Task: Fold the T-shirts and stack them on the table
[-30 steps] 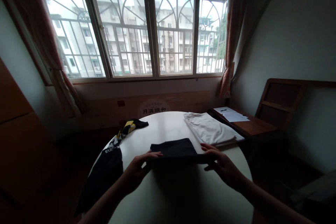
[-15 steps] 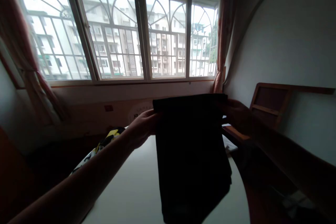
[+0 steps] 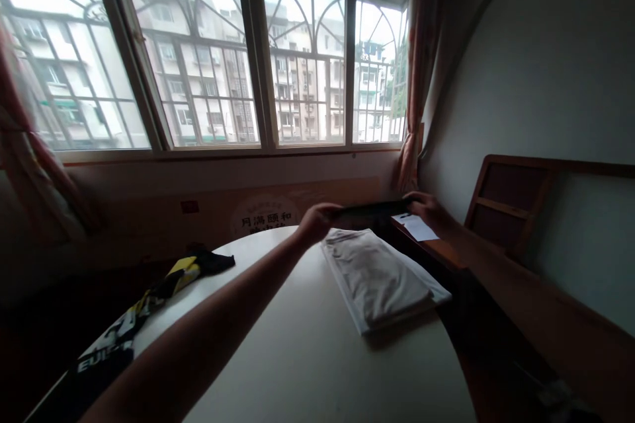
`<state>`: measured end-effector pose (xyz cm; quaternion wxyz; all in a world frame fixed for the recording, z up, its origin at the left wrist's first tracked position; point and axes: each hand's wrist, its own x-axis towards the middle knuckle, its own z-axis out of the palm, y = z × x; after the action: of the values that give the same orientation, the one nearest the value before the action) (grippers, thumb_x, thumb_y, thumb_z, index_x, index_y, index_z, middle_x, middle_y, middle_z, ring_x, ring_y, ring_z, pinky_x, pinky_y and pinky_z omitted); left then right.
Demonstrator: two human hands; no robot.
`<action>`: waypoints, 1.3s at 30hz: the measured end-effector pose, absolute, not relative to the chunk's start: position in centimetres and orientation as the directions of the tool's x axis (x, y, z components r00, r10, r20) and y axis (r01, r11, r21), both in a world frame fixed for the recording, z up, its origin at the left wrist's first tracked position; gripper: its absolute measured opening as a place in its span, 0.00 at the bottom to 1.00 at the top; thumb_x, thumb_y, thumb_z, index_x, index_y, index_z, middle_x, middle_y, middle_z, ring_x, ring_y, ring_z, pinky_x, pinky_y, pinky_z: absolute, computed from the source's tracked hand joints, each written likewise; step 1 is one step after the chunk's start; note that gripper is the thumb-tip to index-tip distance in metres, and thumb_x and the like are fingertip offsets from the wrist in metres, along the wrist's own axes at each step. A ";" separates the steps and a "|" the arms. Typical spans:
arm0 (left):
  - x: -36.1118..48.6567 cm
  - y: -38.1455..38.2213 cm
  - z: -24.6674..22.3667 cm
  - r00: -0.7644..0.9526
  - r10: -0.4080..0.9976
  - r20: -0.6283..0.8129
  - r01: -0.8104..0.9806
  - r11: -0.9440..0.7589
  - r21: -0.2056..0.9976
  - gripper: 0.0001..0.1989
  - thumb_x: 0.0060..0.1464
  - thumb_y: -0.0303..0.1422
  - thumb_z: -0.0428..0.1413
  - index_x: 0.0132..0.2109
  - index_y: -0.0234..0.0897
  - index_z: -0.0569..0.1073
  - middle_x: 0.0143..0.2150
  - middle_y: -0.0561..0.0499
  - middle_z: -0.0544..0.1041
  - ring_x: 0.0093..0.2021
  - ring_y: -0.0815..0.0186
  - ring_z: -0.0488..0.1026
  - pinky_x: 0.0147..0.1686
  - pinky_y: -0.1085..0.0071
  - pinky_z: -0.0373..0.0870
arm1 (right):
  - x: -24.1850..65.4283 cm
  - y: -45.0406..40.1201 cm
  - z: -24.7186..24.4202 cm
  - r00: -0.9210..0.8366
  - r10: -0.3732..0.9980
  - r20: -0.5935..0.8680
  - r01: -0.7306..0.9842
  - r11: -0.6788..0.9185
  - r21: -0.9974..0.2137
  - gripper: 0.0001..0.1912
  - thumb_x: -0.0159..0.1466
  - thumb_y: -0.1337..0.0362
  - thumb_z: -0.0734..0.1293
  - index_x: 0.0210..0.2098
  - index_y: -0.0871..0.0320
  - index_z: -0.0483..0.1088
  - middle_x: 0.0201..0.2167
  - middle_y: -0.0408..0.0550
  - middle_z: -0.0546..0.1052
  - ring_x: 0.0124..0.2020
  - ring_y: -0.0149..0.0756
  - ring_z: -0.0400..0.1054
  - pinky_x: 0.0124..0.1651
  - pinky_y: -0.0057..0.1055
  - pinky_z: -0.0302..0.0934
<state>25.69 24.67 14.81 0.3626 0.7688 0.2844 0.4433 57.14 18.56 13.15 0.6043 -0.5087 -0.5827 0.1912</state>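
A folded black garment (image 3: pixel 374 209) is stretched level between my two hands, seen almost edge-on above the far side of the table. My left hand (image 3: pixel 320 219) is closed on its left end. On the opposite end, the fingers of my right hand (image 3: pixel 425 209) are wrapped round it. What sort of garment it is cannot be made out. Just below and nearer to me lies a folded light grey garment (image 3: pixel 380 277) on top of a white one (image 3: pixel 439 291).
The round white table (image 3: pixel 278 344) fills the lower middle. Crumpled black, yellow and white clothing (image 3: pixel 153 297) lies along its left edge. White paper (image 3: pixel 419 227) rests on a brown surface at the right. A barred window (image 3: pixel 307 79) and curtain (image 3: pixel 414 99) stand behind.
The black garment has swung up from hanging down to nearly level, farther from me. The grey and white folded clothes now show beneath it. My view has turned slightly.
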 end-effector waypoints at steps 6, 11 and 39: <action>25.4 19.9 0.4 0.677 0.622 0.393 0.465 -0.775 0.427 0.20 0.48 0.20 0.58 0.45 0.43 0.83 0.59 0.44 0.74 0.61 0.52 0.68 0.62 0.53 0.65 | 59.6 13.7 -0.9 -0.061 0.894 0.445 0.775 0.323 -0.543 0.13 0.53 0.68 0.61 0.30 0.55 0.78 0.45 0.50 0.80 0.49 0.45 0.73 0.60 0.44 0.63; 25.5 17.9 -1.8 0.758 0.502 0.417 0.413 -0.864 0.289 0.23 0.50 0.23 0.61 0.53 0.44 0.79 0.62 0.44 0.72 0.63 0.50 0.66 0.64 0.48 0.62 | 59.1 11.1 -4.1 -0.025 0.871 0.491 0.857 0.272 -0.439 0.17 0.57 0.68 0.62 0.40 0.53 0.80 0.54 0.50 0.76 0.57 0.45 0.70 0.63 0.46 0.62; 15.9 6.5 -4.0 0.967 0.219 0.128 0.219 -0.976 0.012 0.13 0.64 0.40 0.55 0.54 0.49 0.72 0.55 0.49 0.77 0.55 0.57 0.74 0.47 0.66 0.72 | 47.9 18.5 -2.0 0.062 0.956 0.286 0.985 -0.012 -0.172 0.32 0.70 0.48 0.56 0.71 0.50 0.55 0.71 0.55 0.55 0.72 0.56 0.45 0.68 0.65 0.37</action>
<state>15.94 6.50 -3.98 -0.0010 0.9918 0.1106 0.0645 47.91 18.48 -2.01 0.1634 -0.7100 -0.6835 -0.0440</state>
